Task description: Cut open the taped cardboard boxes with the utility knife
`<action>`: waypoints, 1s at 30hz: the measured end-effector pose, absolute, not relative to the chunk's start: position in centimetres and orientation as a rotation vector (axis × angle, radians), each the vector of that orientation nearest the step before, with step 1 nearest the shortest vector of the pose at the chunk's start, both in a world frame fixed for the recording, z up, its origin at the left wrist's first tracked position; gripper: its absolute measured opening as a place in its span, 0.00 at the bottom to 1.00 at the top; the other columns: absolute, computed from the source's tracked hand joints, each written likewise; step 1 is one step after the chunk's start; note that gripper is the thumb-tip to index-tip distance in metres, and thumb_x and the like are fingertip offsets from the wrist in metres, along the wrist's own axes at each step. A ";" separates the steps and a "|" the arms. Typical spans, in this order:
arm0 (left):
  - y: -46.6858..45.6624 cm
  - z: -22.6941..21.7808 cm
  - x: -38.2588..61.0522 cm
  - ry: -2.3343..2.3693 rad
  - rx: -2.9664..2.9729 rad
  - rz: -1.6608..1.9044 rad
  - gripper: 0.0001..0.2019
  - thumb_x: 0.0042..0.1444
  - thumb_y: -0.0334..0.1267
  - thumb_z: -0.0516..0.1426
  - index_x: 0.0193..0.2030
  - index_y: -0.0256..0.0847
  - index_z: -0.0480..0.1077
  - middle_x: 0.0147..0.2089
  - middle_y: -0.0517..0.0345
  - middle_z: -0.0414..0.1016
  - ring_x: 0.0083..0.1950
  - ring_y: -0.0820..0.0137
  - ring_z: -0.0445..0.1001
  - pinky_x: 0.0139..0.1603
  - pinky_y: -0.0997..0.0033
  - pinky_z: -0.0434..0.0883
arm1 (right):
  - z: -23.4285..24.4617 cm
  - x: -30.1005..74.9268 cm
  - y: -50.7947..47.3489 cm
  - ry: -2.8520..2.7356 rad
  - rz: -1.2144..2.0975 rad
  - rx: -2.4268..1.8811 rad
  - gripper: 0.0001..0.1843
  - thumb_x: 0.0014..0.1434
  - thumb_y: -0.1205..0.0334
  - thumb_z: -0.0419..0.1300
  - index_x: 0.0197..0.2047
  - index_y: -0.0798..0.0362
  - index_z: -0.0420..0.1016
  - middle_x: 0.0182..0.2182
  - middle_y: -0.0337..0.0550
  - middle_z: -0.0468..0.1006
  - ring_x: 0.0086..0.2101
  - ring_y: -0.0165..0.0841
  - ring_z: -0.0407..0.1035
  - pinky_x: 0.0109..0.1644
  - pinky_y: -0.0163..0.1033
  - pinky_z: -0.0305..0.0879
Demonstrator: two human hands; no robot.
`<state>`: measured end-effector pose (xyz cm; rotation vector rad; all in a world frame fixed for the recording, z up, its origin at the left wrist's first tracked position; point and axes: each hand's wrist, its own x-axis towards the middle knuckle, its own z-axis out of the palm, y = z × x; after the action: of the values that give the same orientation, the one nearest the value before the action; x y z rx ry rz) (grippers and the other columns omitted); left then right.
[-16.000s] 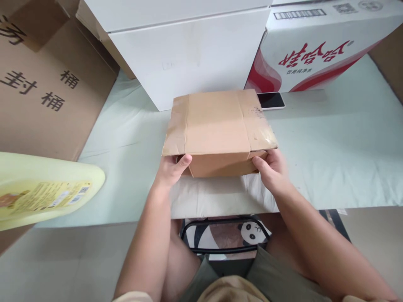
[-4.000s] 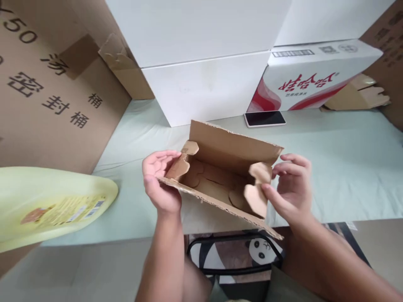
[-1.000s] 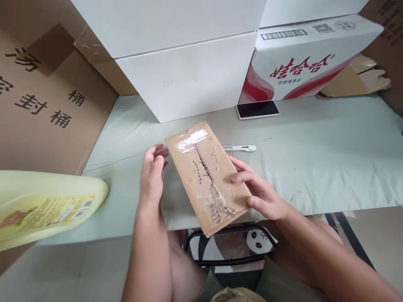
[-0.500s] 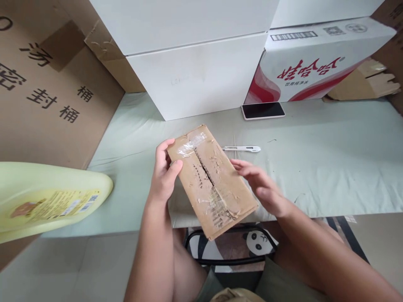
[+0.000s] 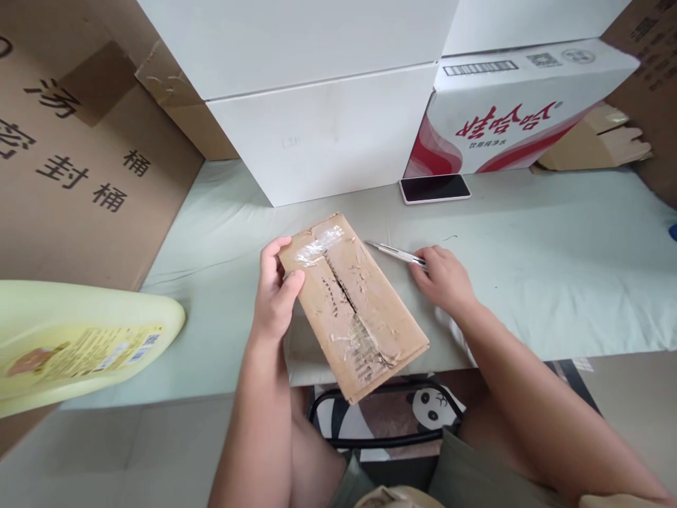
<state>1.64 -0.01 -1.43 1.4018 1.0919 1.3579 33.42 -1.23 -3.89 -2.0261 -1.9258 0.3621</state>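
My left hand grips a small brown cardboard box by its upper left edge, thumb on top. The box is tilted, with a dark slit down its middle, scuffed paper and clear tape at the far end. To the right of the box, my right hand is closed around the handle end of a slim white utility knife. The knife's tip points left, close to the box's right edge. Part of the handle is hidden by the fingers.
A phone lies on the pale green cloth before a red-and-white carton. White boxes stand at the back. On the left are a large brown carton and a yellow-green bottle.
My right hand has left the box's right side and moved up and right onto the utility knife, which is now angled. The left hand still holds the box in about the same place.
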 end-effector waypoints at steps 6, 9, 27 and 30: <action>-0.2 -1.1 2.4 1.169 1.434 1.342 0.29 0.58 0.58 0.65 0.62 0.51 0.66 0.53 0.54 0.76 0.44 0.66 0.76 0.43 0.65 0.75 | 0.9 33.9 -3.5 -1.536 0.522 -1.818 0.11 0.66 0.54 0.57 0.47 0.49 0.72 0.26 0.35 0.76 0.19 0.30 0.61 0.27 0.37 0.59; -0.3 -1.1 3.2 1.191 1.474 1.316 0.30 0.60 0.62 0.63 0.63 0.50 0.65 0.55 0.52 0.75 0.45 0.65 0.77 0.44 0.64 0.76 | 5.2 33.0 -5.5 -1.523 0.352 -1.590 0.07 0.65 0.59 0.60 0.44 0.48 0.77 0.24 0.33 0.72 0.20 0.29 0.62 0.26 0.36 0.59; -1.4 -1.8 5.2 1.231 1.466 1.205 0.38 0.60 0.69 0.60 0.68 0.49 0.63 0.66 0.43 0.73 0.62 0.50 0.76 0.63 0.46 0.74 | 8.4 27.5 -7.6 -1.973 0.283 -1.309 0.17 0.64 0.73 0.55 0.50 0.47 0.78 0.24 0.33 0.76 0.17 0.25 0.61 0.21 0.33 0.58; -1.4 -2.1 5.2 1.241 1.482 1.213 0.37 0.60 0.70 0.59 0.67 0.49 0.63 0.65 0.44 0.74 0.61 0.51 0.76 0.61 0.47 0.75 | 8.3 27.4 -7.6 -1.974 0.247 -1.335 0.17 0.64 0.72 0.54 0.49 0.47 0.79 0.25 0.34 0.77 0.17 0.26 0.62 0.21 0.34 0.59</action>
<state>5.19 -1.39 -2.10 1.4821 1.2411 1.2127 27.36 -7.55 8.28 -1.3351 -1.9737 0.2473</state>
